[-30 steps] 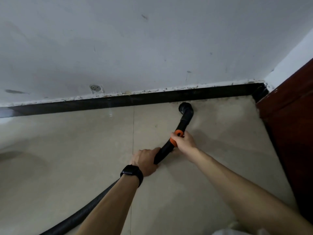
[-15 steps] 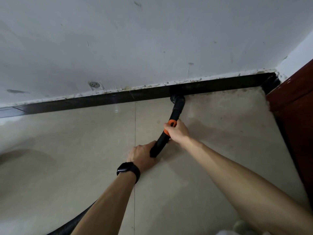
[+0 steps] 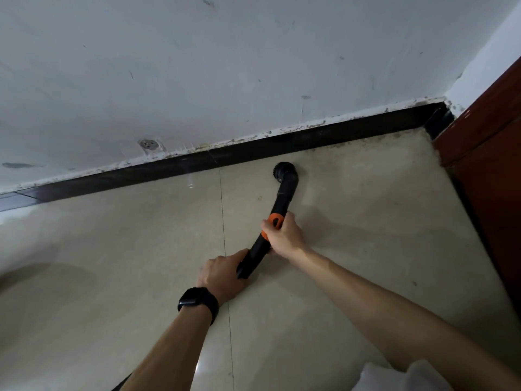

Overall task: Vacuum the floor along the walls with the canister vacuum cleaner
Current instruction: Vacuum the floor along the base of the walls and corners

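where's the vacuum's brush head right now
In the head view, the brush head sits on the floor right of centre, just short of the black baseboard and ahead of the right hand gripping the wand.

Black curved plastic vacuum wand [image 3: 284,198], centre: uniform matte black, broken by one orange plastic collar [image 3: 275,220] at mid-length. Round black bristle brush head [image 3: 282,171] at the wand's 12 o'clock end: same black. Glossy beige ceramic floor tiles [image 3: 112,263]: plain, with pale reflections; one thin dark grout line [image 3: 224,221] runs 12 to 6 o'clock; brownish grime mottling toward 2 o'clock. Glossy black skirting strip [image 3: 253,149], 9 to 2 o'clock: solid black, top edge speckled white and tan. Grey-white painted wall [image 3: 225,66], 12 o'clock: scattered dark scuffs. Reddish-brown wooden panel [image 3: 490,165], 3 o'clock: plain. Black wrist smartwatch [image 3: 197,301], 7 o'clock: all black. White fabric [image 3: 394,379], 5 o'clock: unpatterned.
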Motion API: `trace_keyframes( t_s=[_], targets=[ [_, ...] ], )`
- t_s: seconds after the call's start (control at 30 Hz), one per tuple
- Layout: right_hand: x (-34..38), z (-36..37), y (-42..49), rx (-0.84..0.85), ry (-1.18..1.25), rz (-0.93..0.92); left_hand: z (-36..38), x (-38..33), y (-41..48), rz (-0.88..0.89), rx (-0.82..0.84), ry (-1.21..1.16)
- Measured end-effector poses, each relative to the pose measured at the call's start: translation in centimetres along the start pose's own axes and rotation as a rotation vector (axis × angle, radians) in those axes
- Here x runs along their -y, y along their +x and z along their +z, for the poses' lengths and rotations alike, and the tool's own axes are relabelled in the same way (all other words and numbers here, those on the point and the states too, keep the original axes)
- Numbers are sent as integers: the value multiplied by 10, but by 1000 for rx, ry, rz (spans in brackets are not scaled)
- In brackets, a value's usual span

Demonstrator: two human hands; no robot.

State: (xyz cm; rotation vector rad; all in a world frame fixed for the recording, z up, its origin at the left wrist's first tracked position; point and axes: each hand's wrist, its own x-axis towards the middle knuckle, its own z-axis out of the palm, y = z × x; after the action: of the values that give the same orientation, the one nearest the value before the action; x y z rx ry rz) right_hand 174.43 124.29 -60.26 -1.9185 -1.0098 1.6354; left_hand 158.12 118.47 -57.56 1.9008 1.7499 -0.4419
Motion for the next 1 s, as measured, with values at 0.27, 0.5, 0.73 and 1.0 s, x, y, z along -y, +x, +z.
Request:
trace_keyframes(
  t_s=[0.27,0.5,0.73,1.0],
  targets=[
    [-48,-44,-11,-176,153,42,10,-41,6,152,-6,55],
    [-58,-69,-7,-192,197,43,14,-64,12,187,-17,99],
    [-34,-68,18,-140,85,-19,11,-62,26,112,-60,44],
    [-16,-69,38,-152,60,-20,4,-67,33,66,-135,-17]
  ],
)
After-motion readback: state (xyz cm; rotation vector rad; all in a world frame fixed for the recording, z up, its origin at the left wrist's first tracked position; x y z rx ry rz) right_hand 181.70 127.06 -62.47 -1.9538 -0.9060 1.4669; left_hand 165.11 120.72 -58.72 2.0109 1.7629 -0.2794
